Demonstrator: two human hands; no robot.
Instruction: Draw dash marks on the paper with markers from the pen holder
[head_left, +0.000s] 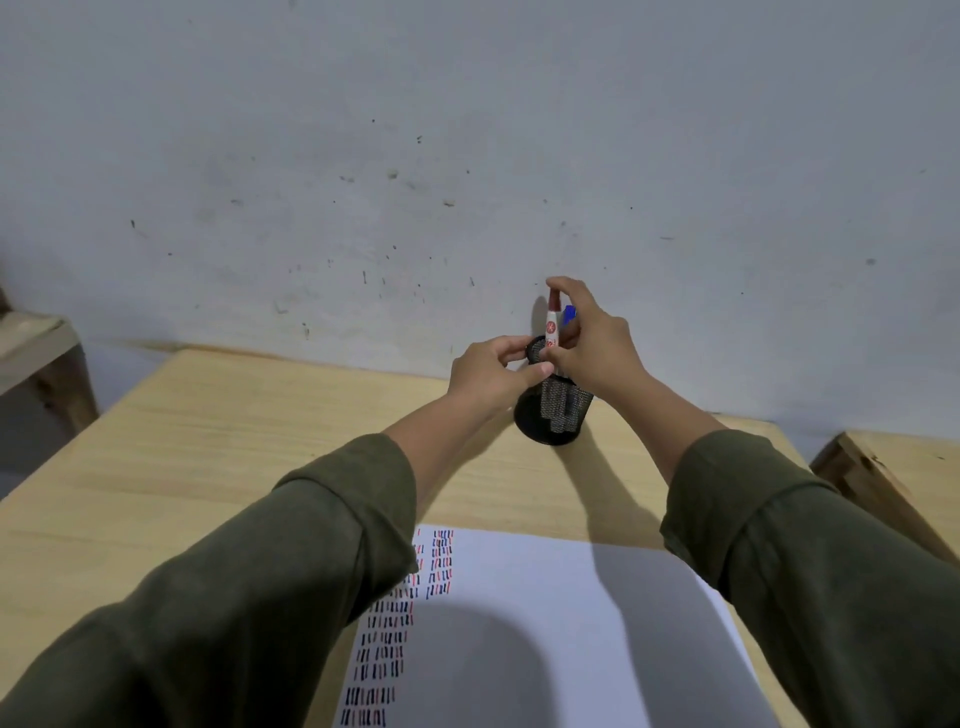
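The red marker stands nearly upright, its long axis vertical, its lower end at the mouth of the black mesh pen holder. The right hand pinches it, 1 fingertip on the cap and the thumb low on the barrel; whether it is going in or coming out cannot be told. The left hand grips the holder's rim, steadying it. A blue marker pokes up just behind the red one, the only thing crowding its path. The paper lies well nearer the person than the holder, on the wooden table, with rows of red, blue and black dashes down its left part.
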